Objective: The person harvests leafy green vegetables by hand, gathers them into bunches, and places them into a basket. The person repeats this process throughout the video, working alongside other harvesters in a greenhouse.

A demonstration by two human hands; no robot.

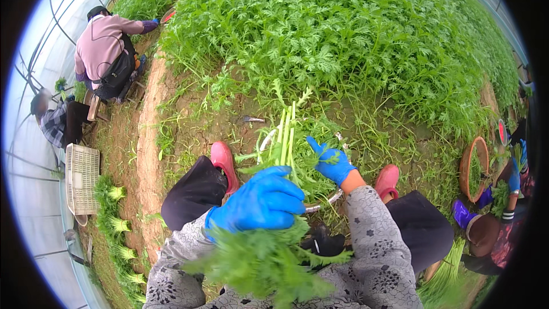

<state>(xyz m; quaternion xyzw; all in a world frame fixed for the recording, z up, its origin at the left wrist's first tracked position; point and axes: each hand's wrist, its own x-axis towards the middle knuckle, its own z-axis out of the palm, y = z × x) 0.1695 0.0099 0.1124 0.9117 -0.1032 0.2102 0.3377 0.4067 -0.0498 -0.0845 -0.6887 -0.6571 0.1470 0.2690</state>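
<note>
My left hand (261,199), in a blue glove, is closed around a few leafy green stalks (286,133). Their pale stems point away from me and their leafy tops (266,266) hang back toward my lap, partly blurred. To the right, my right hand (332,163), also in a blue glove, has its index finger extended, with a small piece of leaf at the fingers; whether it grips that piece I cannot tell. Beneath both hands stands a round container (334,196) heaped with cut greens, its rim partly hidden. A small knife-like tool (254,119) lies on the soil beyond it.
A dense bed of leafy greens (321,30) grows ahead. Tied bunches (118,224) line the ground at left beside a plastic crate (82,180). Two people sit at far left; others work at right near an orange basket (463,171). Pink shoes (224,165) flank the container.
</note>
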